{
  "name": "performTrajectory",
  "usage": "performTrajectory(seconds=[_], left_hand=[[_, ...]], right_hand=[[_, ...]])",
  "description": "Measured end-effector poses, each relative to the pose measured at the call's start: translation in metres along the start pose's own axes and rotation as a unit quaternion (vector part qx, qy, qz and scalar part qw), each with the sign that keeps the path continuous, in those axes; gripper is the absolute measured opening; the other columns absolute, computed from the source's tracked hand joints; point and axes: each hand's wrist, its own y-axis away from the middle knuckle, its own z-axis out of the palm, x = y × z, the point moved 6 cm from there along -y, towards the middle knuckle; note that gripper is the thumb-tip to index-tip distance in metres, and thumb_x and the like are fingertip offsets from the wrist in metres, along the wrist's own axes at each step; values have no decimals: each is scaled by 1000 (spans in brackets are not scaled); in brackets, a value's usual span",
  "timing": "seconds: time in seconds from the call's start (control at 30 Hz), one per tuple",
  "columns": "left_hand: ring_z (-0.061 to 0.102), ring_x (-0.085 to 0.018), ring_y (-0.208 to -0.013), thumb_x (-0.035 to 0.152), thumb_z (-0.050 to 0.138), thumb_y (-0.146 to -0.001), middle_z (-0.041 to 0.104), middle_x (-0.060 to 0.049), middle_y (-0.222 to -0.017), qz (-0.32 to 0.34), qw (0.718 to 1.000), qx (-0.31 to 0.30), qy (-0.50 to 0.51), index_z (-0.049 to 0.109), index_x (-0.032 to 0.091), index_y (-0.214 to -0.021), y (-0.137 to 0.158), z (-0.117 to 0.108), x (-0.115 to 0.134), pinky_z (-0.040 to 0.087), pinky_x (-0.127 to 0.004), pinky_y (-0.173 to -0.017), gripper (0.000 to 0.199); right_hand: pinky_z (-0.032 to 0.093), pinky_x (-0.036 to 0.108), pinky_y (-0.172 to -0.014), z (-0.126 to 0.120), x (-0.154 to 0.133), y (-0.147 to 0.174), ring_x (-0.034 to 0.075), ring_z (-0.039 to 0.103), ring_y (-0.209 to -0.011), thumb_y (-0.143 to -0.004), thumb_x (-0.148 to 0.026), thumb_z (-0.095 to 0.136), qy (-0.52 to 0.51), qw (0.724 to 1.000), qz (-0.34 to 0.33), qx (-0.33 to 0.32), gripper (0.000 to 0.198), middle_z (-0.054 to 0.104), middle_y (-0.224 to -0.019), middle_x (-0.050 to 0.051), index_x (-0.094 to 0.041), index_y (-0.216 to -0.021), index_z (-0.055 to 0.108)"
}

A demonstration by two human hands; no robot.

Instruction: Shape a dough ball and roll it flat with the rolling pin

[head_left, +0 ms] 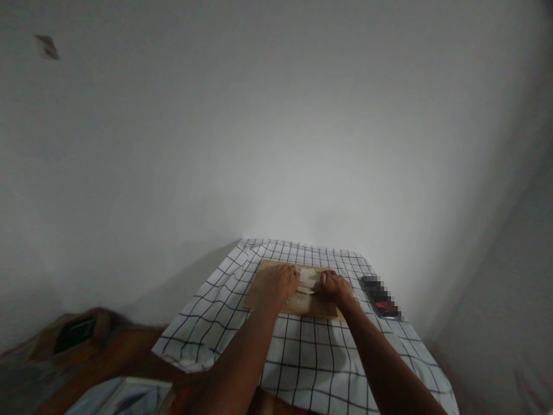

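Wooden board (298,302) on checked cloth (302,351) over worktop. Left hand (280,283) and right hand (337,288) pinch pale dough piece (309,279) at board's far edge, fingers closed on it. Risk: uneven pull tears piece; phone (380,297) near right hand may be knocked.

A pale, flat piece of dough (308,279) lies on a light brown wooden board (298,302), toward the board's 12 o'clock edge. It looks thin and whitish, its outline partly hidden. The board rests flat on the checked cloth (302,357), long side across.
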Motion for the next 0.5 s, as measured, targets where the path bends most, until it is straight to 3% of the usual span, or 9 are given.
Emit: performTrajectory(seconds=[0.17,0.33,0.5], left_hand=[[61,-26,-113,33,31,-101,71,-13,-118,32,999,-6,-9,69,17,-114,-11,1,5,40,-40,-101,43],[60,-26,-114,33,31,-101,71,-11,-119,1,998,-61,0,69,20,-111,-29,9,2,40,-44,-100,42],[60,-29,-114,38,29,-101,69,-13,-120,-2,998,-58,-17,69,18,-112,-46,10,1,42,-47,-99,46]], right_hand=[[47,37,-92,-9,-1,-7,26,64,-113,-103,-32,28,13,1000,9,15,43,67,-125,13,-21,-122,65],[48,35,-90,-15,-3,-17,26,65,-111,-102,-30,32,57,998,11,9,39,70,-119,14,-20,-121,66],[48,35,-92,-11,-3,-33,26,64,-112,-101,-35,41,79,997,-1,-1,34,68,-121,15,-20,-124,61]])
